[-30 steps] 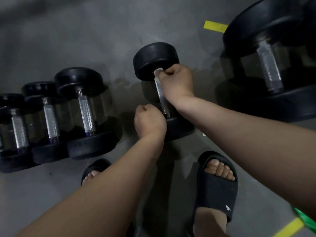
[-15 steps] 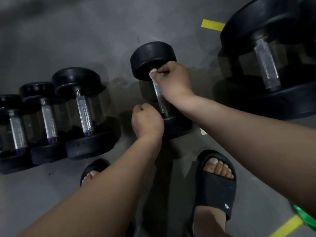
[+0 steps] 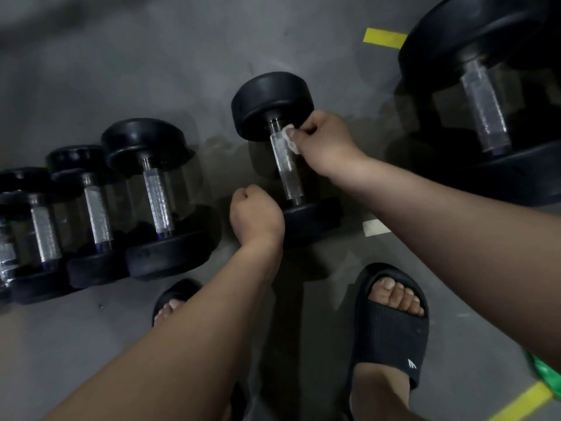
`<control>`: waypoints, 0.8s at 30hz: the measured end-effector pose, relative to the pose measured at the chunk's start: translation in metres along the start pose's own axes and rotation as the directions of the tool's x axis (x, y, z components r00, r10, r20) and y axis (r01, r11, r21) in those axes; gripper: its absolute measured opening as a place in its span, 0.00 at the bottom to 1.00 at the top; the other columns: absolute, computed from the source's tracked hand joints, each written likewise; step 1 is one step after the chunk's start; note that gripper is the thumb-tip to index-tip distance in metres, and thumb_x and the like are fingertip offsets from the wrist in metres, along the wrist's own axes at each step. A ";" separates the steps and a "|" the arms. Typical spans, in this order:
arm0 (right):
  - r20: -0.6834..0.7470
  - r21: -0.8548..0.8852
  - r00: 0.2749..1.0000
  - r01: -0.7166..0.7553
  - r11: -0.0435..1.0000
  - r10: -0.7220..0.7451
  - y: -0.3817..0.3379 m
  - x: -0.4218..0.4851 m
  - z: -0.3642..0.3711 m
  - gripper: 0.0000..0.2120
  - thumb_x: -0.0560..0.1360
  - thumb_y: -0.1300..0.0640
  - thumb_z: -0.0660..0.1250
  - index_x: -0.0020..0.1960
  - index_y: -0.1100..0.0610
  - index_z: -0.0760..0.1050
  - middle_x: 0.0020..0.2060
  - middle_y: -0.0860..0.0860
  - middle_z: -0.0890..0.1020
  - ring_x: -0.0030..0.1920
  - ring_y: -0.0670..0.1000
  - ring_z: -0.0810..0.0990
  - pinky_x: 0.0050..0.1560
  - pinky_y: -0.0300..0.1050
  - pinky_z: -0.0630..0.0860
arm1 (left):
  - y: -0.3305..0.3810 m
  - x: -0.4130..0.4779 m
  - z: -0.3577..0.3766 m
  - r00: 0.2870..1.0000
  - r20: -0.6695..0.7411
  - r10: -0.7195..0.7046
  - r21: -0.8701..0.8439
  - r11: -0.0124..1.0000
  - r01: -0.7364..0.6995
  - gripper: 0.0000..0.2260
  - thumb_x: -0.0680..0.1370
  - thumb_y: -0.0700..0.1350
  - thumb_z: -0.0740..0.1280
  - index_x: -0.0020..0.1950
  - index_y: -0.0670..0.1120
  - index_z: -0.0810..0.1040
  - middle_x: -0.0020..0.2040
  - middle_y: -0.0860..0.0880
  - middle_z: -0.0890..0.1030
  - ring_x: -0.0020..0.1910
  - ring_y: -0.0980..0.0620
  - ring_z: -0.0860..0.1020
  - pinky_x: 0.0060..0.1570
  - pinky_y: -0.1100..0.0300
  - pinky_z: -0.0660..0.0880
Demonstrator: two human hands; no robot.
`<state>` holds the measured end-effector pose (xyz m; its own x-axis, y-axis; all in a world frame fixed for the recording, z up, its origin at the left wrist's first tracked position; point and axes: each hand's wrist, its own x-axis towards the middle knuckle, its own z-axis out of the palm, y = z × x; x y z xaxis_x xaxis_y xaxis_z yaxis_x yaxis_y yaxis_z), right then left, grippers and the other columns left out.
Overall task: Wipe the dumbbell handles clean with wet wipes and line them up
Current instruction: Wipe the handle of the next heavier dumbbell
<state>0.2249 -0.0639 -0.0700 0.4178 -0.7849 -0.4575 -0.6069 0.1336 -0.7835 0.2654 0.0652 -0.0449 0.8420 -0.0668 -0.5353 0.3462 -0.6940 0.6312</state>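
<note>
A black dumbbell point(image 3: 273, 101) lies on the grey floor in the middle, its knurled silver handle point(image 3: 285, 168) pointing toward me. My right hand point(image 3: 326, 141) pinches a small white wet wipe point(image 3: 290, 139) against the upper end of that handle. My left hand point(image 3: 255, 215) is curled into a fist beside the dumbbell's near head, and I cannot tell whether it touches the head. Three smaller dumbbells point(image 3: 154, 192) lie side by side in a row at the left.
A much larger dumbbell point(image 3: 485, 110) lies at the right. My feet in black slides point(image 3: 391, 332) stand just below the middle dumbbell. Yellow tape marks point(image 3: 384, 38) lie on the floor at top right and bottom right. A green object point(image 3: 543, 372) shows at the right edge.
My right hand has shifted off the handle to its right side, so more of the silver handle shows. The wipe has moved slightly down the bar. My left hand has stayed in place.
</note>
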 end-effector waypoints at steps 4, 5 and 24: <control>0.115 -0.050 0.993 0.045 0.998 -0.039 0.013 -0.014 -0.005 0.13 0.76 0.49 0.72 0.42 0.59 0.78 0.35 0.50 0.81 0.33 0.46 0.75 0.36 0.39 0.70 | -0.003 0.004 -0.001 1.000 -0.004 -0.011 -0.012 1.000 0.011 0.12 0.77 0.45 0.58 0.43 0.41 0.78 0.46 0.40 0.81 0.50 0.37 0.77 0.56 0.43 0.74; 0.157 -0.085 0.987 0.055 0.995 -0.041 0.017 -0.020 -0.006 0.13 0.76 0.49 0.72 0.43 0.59 0.78 0.33 0.49 0.80 0.32 0.45 0.74 0.33 0.37 0.69 | -0.004 0.005 -0.002 1.000 -0.007 -0.019 -0.019 1.000 0.019 0.12 0.76 0.46 0.58 0.42 0.42 0.78 0.45 0.41 0.81 0.49 0.37 0.77 0.56 0.43 0.74; 0.000 0.221 1.000 0.007 0.975 -0.007 0.005 0.005 0.012 0.11 0.78 0.54 0.70 0.38 0.52 0.73 0.31 0.48 0.79 0.30 0.47 0.76 0.38 0.46 0.77 | -0.003 0.006 -0.010 1.000 0.030 0.002 0.004 1.000 -0.002 0.12 0.82 0.43 0.57 0.50 0.40 0.79 0.44 0.45 0.80 0.46 0.42 0.76 0.40 0.60 0.63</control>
<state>0.2321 -0.0593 -0.0814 0.4225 -0.7857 -0.4519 -0.4392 0.2586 -0.8603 0.2731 0.0740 -0.0447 0.8299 -0.0899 -0.5506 0.3427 -0.6967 0.6302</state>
